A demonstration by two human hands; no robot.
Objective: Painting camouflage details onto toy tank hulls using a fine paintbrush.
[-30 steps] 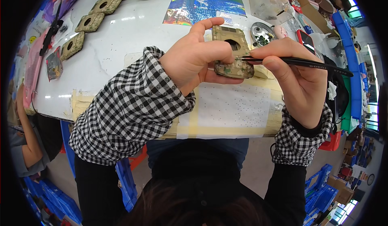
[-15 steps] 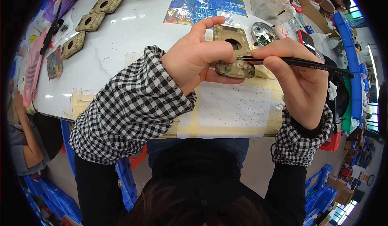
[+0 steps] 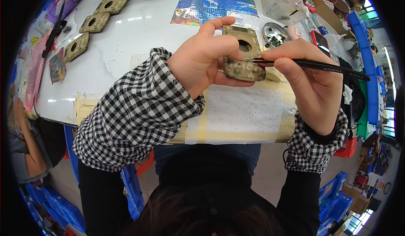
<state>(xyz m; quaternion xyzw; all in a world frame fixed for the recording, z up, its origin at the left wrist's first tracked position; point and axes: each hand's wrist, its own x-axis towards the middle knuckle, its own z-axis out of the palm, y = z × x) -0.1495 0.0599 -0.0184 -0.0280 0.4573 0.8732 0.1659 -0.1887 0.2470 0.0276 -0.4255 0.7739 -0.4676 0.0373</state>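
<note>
A camouflage-patterned casing (image 3: 244, 72) with a large round opening is tilted up above the near edge of the table. My left hand (image 3: 198, 54) grips it from the left, thumb on its face just under the opening and fingers behind it. Black tweezers (image 3: 316, 63) lie pinched in my right hand (image 3: 316, 84), their tips touching or very close to the casing's face beside my left thumb. Whether the tips hold anything is too small to see. Beneath both hands, a white sheet of paper (image 3: 242, 113) with many tiny dark specks is taped to the table.
Several matching camouflage casings (image 3: 93, 23) form a row at the far left. A round clear dish (image 3: 275, 36) of small dark green pieces stands beyond my right hand. A shiny holographic sheet (image 3: 215, 6) lies at the back. At the left edge sits another person (image 3: 31, 151).
My left thumb has drawn back a little up and left, baring more of the casing's face below the opening. The tweezers stay almost in place.
</note>
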